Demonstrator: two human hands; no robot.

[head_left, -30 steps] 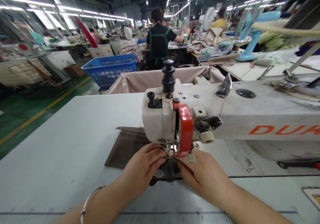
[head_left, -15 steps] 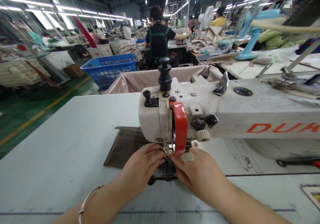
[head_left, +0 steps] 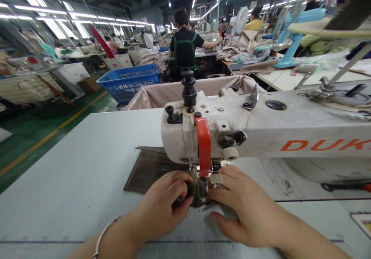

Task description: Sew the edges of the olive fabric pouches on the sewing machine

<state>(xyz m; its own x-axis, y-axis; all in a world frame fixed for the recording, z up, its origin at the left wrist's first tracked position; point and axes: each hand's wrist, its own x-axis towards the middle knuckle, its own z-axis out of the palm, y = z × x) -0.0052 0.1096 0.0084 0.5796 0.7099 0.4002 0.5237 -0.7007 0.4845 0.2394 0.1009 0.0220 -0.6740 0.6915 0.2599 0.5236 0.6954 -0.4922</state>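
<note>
A white sewing machine [head_left: 176,139] with a red guard [head_left: 204,147] stands over a flat dark brown piece [head_left: 147,169], which looks like leather or coated cloth. This piece lies on the table left of the needle area and runs in under the presser foot [head_left: 195,171]. My left hand [head_left: 168,199] is curled at the piece's near edge, thumb and fingers closed on it just left of the foot. Right of the foot is my right hand [head_left: 243,205], its thumb spread away from the fingers, fingertips by the work. The machine head and my fingers hide part of the piece.
A ruler strip [head_left: 174,247] runs along the table's front edge. Behind the machine are a cloth-lined bin [head_left: 162,93] and a blue basket [head_left: 127,81]. A co-worker [head_left: 185,44] sits beyond, facing away. A blue fan [head_left: 298,35] stands at the back right.
My hands have moved apart from their close pinch at the needle. The right thumb has spread toward me, and more of the dark work by the foot shows. My view has shifted slightly.
</note>
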